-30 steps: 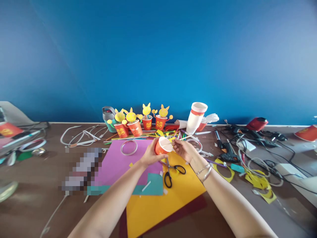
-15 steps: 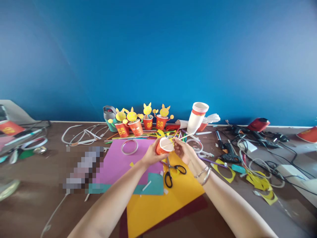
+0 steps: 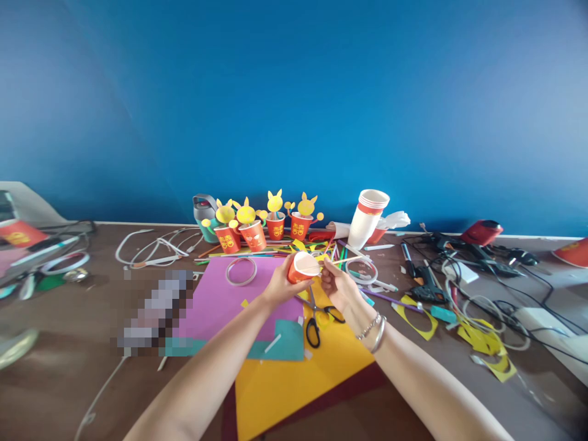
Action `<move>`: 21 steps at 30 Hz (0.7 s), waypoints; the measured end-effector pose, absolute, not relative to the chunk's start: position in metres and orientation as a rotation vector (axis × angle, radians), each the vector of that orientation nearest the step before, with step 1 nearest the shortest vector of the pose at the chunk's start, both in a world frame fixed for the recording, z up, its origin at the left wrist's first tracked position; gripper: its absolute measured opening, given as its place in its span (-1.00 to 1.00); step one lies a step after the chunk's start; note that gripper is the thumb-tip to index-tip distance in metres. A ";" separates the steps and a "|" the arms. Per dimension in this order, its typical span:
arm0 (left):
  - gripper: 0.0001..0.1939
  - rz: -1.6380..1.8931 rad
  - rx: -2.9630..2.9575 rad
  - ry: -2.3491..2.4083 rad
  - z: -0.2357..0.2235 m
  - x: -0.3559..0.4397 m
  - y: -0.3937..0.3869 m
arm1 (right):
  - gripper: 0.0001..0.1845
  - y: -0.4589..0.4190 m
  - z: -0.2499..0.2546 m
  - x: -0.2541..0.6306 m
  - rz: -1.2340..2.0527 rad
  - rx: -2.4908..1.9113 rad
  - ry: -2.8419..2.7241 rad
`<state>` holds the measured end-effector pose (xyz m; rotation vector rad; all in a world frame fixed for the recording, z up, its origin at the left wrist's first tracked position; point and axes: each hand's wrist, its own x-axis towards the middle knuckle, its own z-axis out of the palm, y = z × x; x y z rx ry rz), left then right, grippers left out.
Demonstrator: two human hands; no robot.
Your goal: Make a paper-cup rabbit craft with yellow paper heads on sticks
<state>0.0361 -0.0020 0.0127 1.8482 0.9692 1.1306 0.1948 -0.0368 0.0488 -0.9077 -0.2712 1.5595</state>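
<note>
A red paper cup (image 3: pixel 298 274) is tilted so its pale inside faces me, and my left hand (image 3: pixel 279 282) is wrapped around its left side. My right hand (image 3: pixel 337 285) pinches a thin pale stick (image 3: pixel 346 261) beside the cup's right rim. One end of the stick reaches over the cup's mouth; the other sticks out to the right. Just below the hands lie black-handled scissors (image 3: pixel 313 331) on purple paper (image 3: pixel 206 300) and yellow paper (image 3: pixel 275 392).
Several red cups with yellow animal-head cutouts (image 3: pixel 245 214) stand along the blue wall, left of a leaning stack of white cups (image 3: pixel 365 220). At right lie a glue gun (image 3: pixel 427 291), cables and yellow scraps (image 3: pixel 482 340). A tape roll (image 3: pixel 241 271) rests on the purple sheet.
The stick has turned flatter and shifted right, with less of it lying over the cup. My right hand has moved slightly with it; the left hand still holds the cup.
</note>
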 end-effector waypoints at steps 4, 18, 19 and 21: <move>-0.26 1.176 1.837 1.016 0.010 0.036 -0.001 | -0.71 -0.040 0.048 0.190 1.421 -0.940 -0.319; -0.25 1.190 1.848 1.016 0.009 0.032 0.003 | -0.86 -0.037 0.049 0.194 1.599 -0.822 -0.279; -0.25 1.200 1.852 1.009 0.009 0.032 0.003 | -0.86 -0.037 0.050 0.195 1.627 -0.817 -0.256; -0.25 1.210 1.856 0.985 0.009 0.032 0.003 | -0.85 -0.037 0.052 0.196 1.668 -0.801 -0.208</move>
